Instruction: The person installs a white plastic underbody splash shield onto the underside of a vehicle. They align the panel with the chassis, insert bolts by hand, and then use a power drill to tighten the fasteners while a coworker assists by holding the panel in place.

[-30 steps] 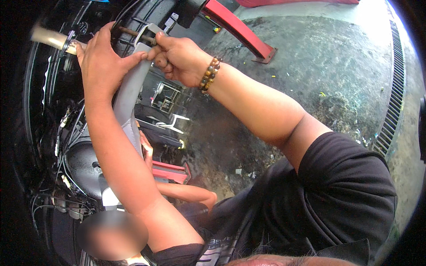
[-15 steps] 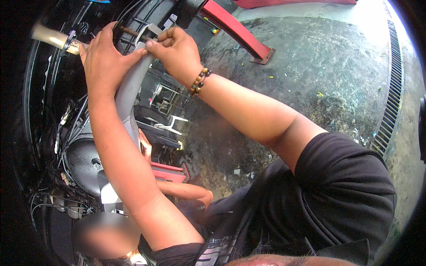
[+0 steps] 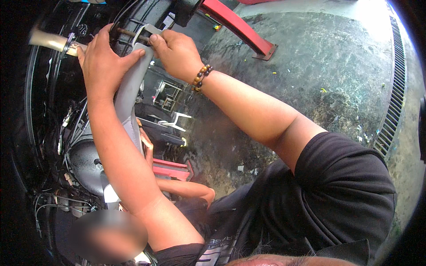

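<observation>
A grey metal arm [image 3: 134, 75] runs upward under a dark vehicle underside, with an open forked bracket [image 3: 141, 37] at its upper end. Across that bracket lies a rusty bolt [image 3: 127, 32], its right end disappearing at my fingers. My right hand [image 3: 176, 52] is closed, thumb and index finger pinching that end. Spread wide, my left hand [image 3: 103, 62] rests its thumb on the grey arm, while its index finger reaches up beside the bolt's other end. Its remaining fingertips are partly hidden near a pale cylindrical part [image 3: 51, 42].
Another person's hand [image 3: 145, 139] touches the grey arm lower down, with their forearm [image 3: 186, 188] beneath mine. A red lift arm [image 3: 239, 29] stands beyond my right hand. Farther right, a floor drain grate [image 3: 392, 93] crosses the stained concrete. A black round housing [image 3: 86, 164] sits left of my forearm.
My right hand's fingers have curled in tighter, its thumb and index moving up onto the bolt's end. The left thumb has shifted slightly left. The whole view has shifted a little.
</observation>
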### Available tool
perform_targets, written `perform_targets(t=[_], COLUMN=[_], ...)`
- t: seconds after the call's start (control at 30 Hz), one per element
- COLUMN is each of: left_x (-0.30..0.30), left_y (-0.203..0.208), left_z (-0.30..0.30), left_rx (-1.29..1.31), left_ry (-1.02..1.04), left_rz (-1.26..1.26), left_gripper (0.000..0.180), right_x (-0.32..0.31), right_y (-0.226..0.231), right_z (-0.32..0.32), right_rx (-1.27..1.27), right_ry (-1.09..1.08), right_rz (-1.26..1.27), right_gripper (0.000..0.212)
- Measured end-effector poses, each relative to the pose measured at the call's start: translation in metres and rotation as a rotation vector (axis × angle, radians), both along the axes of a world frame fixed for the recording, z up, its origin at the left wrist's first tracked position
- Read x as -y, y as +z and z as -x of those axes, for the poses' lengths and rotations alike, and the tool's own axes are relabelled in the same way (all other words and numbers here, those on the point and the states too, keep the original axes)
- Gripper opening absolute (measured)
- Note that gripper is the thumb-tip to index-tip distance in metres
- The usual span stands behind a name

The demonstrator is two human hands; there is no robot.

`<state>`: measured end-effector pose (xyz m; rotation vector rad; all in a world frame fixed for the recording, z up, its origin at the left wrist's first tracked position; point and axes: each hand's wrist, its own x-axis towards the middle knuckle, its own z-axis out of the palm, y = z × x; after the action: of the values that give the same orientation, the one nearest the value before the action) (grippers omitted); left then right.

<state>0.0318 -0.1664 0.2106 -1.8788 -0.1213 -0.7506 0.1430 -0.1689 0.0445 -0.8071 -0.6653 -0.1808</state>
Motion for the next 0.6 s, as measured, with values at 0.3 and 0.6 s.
perform_targets(t=[0.3, 0.6], left_x=[0.0, 0.0], left_y=[-0.001, -0.001], left_z=[-0.001, -0.002], left_rx=[0.0, 0.017], left_ry=[-0.002, -0.022], left_rz=[0.004, 0.003], left_gripper=[0.093, 0.091], right_x=[0.006, 0.014], right_y=[0.011, 0.005], right_z=[-0.003, -0.002], right_rx=[-0.232, -0.102], right_ry=[0.802, 0.826], right_rz=[-0.185, -0.203], right_gripper=[0.047, 0.033])
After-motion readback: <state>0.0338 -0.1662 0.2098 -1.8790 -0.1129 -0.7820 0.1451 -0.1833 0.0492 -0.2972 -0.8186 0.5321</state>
